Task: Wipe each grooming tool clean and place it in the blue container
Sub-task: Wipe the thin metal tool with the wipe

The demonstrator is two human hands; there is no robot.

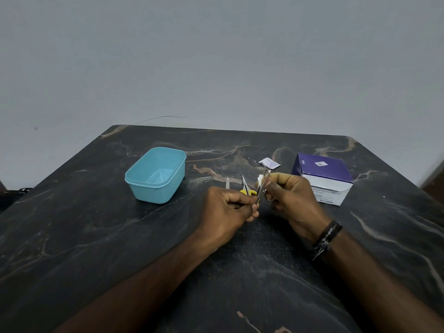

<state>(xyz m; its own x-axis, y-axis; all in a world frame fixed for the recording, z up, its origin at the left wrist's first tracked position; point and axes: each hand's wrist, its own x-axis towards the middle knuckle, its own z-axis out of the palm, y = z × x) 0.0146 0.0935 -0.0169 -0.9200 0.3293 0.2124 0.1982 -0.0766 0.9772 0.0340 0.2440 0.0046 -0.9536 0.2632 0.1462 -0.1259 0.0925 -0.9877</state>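
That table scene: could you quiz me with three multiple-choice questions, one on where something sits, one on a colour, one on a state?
1. The purple-and-white box lies where from the blue container?
A. To its right
B. Inside it
C. To its left

2. The scissors' handles are:
A. Red
B. Yellow
C. Green

3. The blue container is:
A. Lidded
B. Full of tools
C. Open and empty

Answers: 1 A, the box sits at the table's right side. 2 B, yellow shows behind the left hand. 3 C, its bare floor shows.

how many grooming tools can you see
3: a metal tool held between both hands, yellow-handled scissors and a metal file on the table beyond the left hand; others may be hidden.
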